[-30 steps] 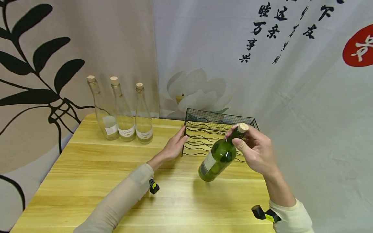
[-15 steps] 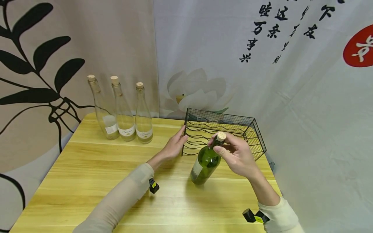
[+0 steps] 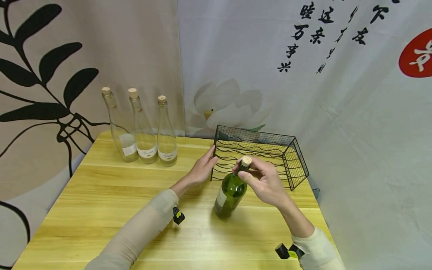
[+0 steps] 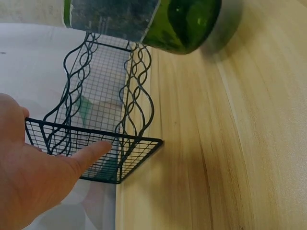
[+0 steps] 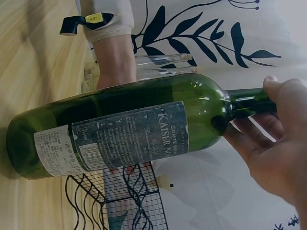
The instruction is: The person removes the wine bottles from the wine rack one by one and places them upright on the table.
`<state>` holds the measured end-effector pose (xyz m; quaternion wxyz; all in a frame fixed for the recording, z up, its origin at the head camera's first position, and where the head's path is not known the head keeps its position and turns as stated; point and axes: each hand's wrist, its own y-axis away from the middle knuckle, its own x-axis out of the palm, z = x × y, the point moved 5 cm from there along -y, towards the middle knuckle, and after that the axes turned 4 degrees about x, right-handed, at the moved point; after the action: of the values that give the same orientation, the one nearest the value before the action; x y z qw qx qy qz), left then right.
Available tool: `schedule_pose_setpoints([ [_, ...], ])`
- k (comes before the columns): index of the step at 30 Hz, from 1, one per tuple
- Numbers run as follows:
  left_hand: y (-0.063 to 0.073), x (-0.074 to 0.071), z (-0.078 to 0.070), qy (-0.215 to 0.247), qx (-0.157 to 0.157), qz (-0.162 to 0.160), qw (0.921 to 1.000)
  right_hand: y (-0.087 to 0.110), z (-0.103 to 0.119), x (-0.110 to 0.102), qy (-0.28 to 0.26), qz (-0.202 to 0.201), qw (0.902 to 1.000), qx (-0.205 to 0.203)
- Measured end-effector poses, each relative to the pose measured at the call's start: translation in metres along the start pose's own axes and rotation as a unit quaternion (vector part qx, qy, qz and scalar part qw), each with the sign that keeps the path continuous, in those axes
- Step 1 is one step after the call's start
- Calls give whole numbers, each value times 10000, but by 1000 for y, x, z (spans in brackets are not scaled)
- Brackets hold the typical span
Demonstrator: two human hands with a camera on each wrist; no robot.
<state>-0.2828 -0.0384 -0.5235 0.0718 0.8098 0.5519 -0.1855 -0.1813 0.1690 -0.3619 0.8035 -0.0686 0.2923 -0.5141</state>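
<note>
My right hand [image 3: 264,182] pinches a green wine bottle [image 3: 231,195] by its neck, just below the cork, in the head view. The bottle leans slightly, its base close to the table in front of a black wire wine rack [image 3: 258,138]. Its dark label and a white sticker show on the bottle [image 5: 201,115] in the right wrist view. At the rack's left end, my left hand [image 3: 201,168] touches the mesh side with extended fingers. In the left wrist view, the thumb of this hand [image 4: 43,172] lies straight along the mesh; the other fingers are mostly hidden.
Three clear corked bottles with white labels, the nearest a clear bottle [image 3: 167,138], stand at the back left of the wooden table [image 3: 111,198]. A printed cloth [image 3: 233,45] hangs behind the table. The rack sits near the table's back right edge.
My right hand has brought the wine bottle left and down, away from the rack's right part, and the bottle is more upright. The left hand has stayed at the rack.
</note>
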Motion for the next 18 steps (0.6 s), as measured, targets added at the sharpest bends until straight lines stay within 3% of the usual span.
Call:
schedule_pose_setpoints([
  [18, 1, 0, -2, 10, -43, -37, 10000, -1, -19, 9, 175, -67, 9997, 174],
])
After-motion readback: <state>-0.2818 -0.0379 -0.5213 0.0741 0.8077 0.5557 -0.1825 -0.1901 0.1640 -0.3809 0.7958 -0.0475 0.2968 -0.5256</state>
